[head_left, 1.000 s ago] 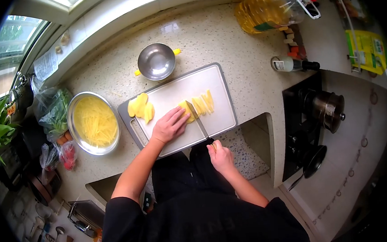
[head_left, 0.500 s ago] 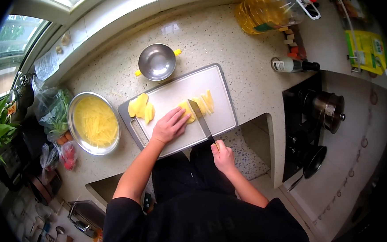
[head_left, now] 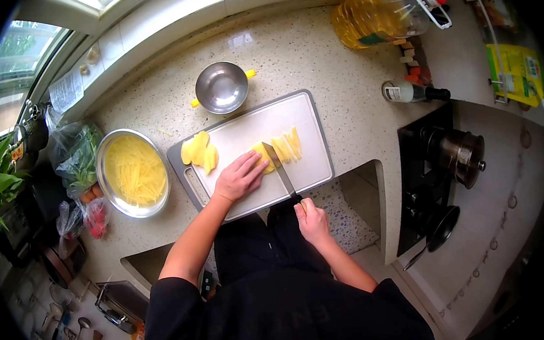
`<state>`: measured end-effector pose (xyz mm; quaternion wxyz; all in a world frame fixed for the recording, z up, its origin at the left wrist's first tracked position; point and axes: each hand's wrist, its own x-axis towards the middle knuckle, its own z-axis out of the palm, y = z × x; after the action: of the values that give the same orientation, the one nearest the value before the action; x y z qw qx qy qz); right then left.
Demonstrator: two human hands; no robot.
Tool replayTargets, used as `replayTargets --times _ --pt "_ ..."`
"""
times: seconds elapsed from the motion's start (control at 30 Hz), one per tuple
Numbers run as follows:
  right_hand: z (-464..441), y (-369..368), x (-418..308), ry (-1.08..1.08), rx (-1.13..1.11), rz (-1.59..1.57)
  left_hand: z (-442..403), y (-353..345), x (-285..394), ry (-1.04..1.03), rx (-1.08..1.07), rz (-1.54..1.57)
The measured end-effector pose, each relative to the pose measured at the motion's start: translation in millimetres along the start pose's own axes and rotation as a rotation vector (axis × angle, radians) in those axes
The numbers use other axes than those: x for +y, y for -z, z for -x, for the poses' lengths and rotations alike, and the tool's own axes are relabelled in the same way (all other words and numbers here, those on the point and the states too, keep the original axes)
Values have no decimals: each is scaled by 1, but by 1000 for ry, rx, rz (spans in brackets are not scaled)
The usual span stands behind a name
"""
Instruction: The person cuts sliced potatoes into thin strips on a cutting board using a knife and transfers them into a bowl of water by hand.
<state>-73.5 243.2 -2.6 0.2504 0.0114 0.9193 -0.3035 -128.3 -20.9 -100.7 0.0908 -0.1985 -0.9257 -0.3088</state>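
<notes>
A kitchen knife (head_left: 280,168) is in my right hand (head_left: 313,221), whose fingers wrap round its handle. Its blade stands against the right side of some yellow potato slices (head_left: 262,155) on the white cutting board (head_left: 232,135) with a grey edge. Pressed down on these slices, the fingers of my left hand (head_left: 240,177) hold them beside the blade. Cut potato strips (head_left: 288,145) lie just right of the knife. More potato slices (head_left: 199,151) rest in a pile at the board's left end.
A metal bowl (head_left: 137,206) of potato shreds stands left of the board. Behind it is a small steel bowl (head_left: 221,87) with yellow handles. An oil jug (head_left: 375,17), a dark-capped bottle (head_left: 407,91) and a stove with a pot (head_left: 461,158) and a pan (head_left: 442,228) are on the right.
The knife blade has shifted slightly left along the potato slices. My left hand stays in about the same place.
</notes>
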Motion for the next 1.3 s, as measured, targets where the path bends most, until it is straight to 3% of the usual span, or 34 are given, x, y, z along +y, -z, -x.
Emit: replayTargets --times 0.53,0.73,1.3 --pt "-4 -11 5 -71 -48 116 0 0 -1 -12 5 -11" --pt "-1 -8 13 -27 -4 -37 1 0 -1 -29 7 -14" --pt "0 -1 2 4 -7 19 -1 -1 -1 -22 20 -13"
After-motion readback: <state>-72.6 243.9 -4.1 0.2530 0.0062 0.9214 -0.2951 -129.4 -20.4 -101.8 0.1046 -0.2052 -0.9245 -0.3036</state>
